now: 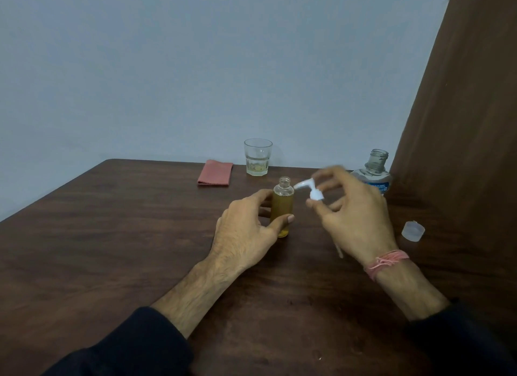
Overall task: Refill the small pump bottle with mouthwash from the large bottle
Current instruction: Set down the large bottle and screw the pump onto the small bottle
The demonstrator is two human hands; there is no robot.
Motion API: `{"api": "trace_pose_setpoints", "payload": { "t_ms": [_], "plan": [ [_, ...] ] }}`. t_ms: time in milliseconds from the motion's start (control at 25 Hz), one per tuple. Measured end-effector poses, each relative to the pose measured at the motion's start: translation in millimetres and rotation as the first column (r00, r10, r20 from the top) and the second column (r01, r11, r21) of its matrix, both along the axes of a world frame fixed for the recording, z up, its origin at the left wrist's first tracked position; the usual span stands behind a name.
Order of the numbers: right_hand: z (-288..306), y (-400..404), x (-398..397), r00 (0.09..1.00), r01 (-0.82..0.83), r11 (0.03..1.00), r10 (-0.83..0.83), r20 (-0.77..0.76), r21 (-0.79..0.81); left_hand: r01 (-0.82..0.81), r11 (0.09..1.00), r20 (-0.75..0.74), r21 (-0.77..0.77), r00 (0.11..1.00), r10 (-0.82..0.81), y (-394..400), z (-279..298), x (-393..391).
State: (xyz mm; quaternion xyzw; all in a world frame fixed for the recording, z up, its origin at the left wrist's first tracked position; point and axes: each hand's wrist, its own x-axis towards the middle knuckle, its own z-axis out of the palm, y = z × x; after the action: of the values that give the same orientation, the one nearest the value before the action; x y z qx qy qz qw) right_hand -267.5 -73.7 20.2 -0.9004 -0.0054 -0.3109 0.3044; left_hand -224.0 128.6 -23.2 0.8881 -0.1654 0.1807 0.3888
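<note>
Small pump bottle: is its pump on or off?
Off. The small pump bottle has a bare neck; the right hand holds the pump head beside it.

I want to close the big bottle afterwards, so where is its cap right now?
In the head view the translucent cap lies on the table at the right, just beyond the right hand's wrist and nearer the person than the open large bottle.

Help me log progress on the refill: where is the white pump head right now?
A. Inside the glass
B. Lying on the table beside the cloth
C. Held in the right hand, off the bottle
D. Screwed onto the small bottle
C: the right hand pinches the white pump head beside the small bottle, whose neck stands open.
</note>
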Motion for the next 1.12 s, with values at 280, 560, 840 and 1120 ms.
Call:
{"api": "trace_pose_setpoints", "payload": {
  "t_ms": [280,560,840,1120],
  "plan": [
    [17,9,-13,0.815,-0.368,0.885,0.159,0.558,0.285,0.021,1.000,-0.014,-0.009,1.000,-0.021,0,1,-1],
    [20,9,-14,0.675,-0.396,0.898,0.146,0.723,0.189,0.071,0.997,0.033,0.024,0.997,-0.072,-3,-1,-3],
    [12,13,-11,0.702,-0.447,0.875,0.212,0.680,0.188,0.084,0.996,0.059,0.039,0.995,-0.086,-4,-1,-2],
    [1,14,-6,0.825,-0.383,0.902,0.237,0.512,0.199,0.120,0.990,0.075,0.073,0.989,-0.126,-5,1,-8]
  ]
}}
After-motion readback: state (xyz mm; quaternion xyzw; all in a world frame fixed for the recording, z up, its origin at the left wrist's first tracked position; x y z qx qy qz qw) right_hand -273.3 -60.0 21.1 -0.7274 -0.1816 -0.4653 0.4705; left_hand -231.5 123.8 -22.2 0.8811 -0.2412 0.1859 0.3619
